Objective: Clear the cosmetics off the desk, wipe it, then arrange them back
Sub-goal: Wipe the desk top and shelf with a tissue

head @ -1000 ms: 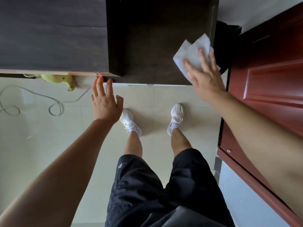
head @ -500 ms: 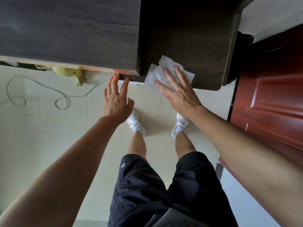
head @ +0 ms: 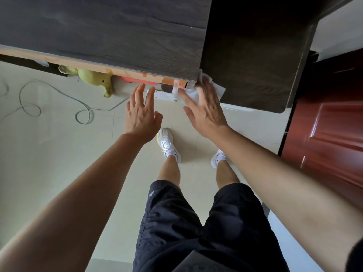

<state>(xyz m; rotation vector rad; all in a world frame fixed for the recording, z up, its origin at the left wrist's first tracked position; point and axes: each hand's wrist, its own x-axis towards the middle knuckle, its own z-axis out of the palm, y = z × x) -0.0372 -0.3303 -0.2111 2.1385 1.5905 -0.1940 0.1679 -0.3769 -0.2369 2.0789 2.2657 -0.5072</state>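
There are two hands: one left hand and one right hand. There is one white wipe. There are two dark desk surfaces, one grey-brown desk top and one darker desk top. On the floor there are two white shoes, one yellow soft toy and one thin cable. There is one red door. The person wears one pair of black shorts.

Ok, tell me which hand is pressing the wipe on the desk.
The right hand: it lies flat on the white wipe at the desk front edge. The left hand is open and holds nothing.
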